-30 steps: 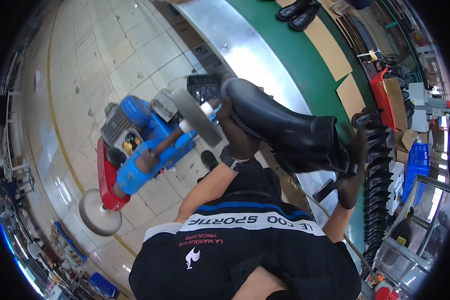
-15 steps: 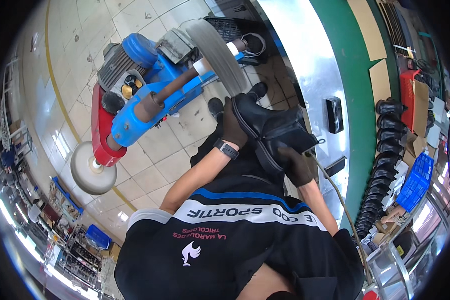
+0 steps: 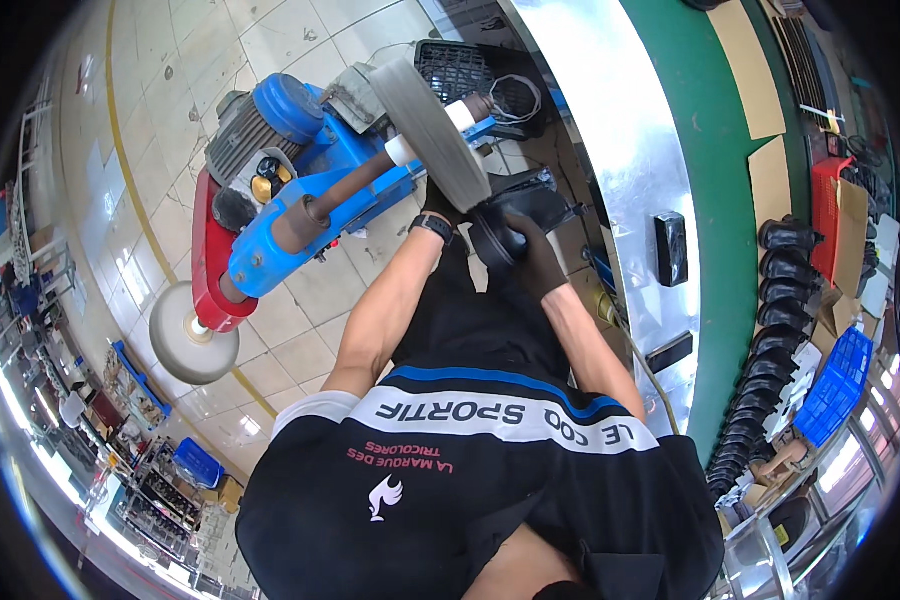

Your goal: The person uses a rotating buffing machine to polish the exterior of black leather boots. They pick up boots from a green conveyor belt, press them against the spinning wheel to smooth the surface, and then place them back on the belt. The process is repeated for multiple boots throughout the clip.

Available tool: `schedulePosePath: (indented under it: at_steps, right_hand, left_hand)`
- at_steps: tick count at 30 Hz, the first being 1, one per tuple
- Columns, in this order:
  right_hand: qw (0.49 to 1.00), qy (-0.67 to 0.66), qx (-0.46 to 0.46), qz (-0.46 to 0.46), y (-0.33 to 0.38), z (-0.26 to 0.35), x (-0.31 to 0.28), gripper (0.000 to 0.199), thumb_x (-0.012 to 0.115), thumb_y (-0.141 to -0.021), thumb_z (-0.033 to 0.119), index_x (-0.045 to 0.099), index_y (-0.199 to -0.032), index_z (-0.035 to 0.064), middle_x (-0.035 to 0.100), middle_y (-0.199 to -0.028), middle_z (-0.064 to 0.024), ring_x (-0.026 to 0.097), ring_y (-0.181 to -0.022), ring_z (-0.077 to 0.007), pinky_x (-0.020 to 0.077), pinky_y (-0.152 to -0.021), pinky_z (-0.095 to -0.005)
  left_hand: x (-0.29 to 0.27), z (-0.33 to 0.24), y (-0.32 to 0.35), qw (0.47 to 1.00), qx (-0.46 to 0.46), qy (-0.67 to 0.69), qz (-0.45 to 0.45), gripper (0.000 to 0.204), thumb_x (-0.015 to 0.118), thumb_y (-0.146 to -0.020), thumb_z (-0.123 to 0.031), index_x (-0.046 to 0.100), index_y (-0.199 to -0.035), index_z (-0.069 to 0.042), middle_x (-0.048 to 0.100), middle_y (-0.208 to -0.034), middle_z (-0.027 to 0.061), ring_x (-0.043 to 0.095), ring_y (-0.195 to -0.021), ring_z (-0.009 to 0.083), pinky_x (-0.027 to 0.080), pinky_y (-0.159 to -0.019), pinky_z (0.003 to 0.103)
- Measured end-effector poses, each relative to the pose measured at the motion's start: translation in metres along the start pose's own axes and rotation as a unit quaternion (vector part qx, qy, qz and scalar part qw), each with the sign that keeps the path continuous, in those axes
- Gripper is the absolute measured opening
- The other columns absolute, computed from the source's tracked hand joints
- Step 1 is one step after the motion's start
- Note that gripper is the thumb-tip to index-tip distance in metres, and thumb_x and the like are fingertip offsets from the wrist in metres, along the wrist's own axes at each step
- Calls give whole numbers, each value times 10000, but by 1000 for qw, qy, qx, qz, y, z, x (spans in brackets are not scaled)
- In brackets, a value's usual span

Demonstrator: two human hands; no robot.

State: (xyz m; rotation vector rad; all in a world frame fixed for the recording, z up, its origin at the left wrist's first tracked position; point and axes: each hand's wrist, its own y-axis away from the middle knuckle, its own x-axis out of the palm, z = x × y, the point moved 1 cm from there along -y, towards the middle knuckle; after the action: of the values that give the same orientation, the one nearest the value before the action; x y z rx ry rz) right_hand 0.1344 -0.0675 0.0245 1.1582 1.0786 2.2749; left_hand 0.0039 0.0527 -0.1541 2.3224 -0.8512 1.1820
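The blue machine [image 3: 260,252] stands at left, its grey wheel [image 3: 432,130] overhanging within easy reach. The gloved left hand [image 3: 444,203] sits by the wheel's lower edge, its fingers too hidden to read; the gloved right hand's [image 3: 538,258] fingers grip the black boot [image 3: 522,207] just beside the wheel, apparently steadying it, left of the metal counter [image 3: 625,90]
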Motion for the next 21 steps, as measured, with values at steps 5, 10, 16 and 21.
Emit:
schedulePosePath:
  at_steps: [5, 10, 16, 21]
  right_hand:
    - [950, 295, -97, -14, 30, -29, -78, 403, 665, -853, 195, 596, -1207, 14, 651, -1163, -96, 627, -1041, -225, 483, -935, -356]
    - [927, 370, 0, -62, 136, 41, 0, 496, 702, -833, 176, 570, -1271, -16, 631, -1223, -139, 588, -1139, -234, 439, -1002, -348]
    - [891, 449, -51, -37, 126, 49, 15, 511, 709, -820, 212, 579, -1248, -36, 636, -1218, -138, 585, -1127, -213, 434, -993, -331]
    - [950, 306, -19, -65, 31, 27, 1, 449, 710, -801, 203, 620, -1168, -40, 665, -1132, -122, 606, -1043, -200, 451, -952, -322]
  left_hand:
    - [84, -22, 23, 959, -105, 117, -235, 418, 317, -1035, -356, 467, -1280, -52, 599, -1196, 107, 603, -1071, 224, 501, -939, 406]
    - [148, -47, 58, 966, -132, 122, -188, 611, 333, -1007, -542, 516, -1282, -28, 586, -1274, 139, 535, -1196, 251, 407, -1056, 399]
    - [148, -58, 48, 901, -121, 405, -95, 572, 415, -993, -491, 485, -1310, -20, 557, -1318, 146, 507, -1233, 258, 400, -1058, 396]
    - [95, -69, 19, 792, -88, -601, -59, 443, 632, -873, -138, 504, -1289, -54, 576, -1289, 90, 502, -1240, 216, 426, -1029, 342]
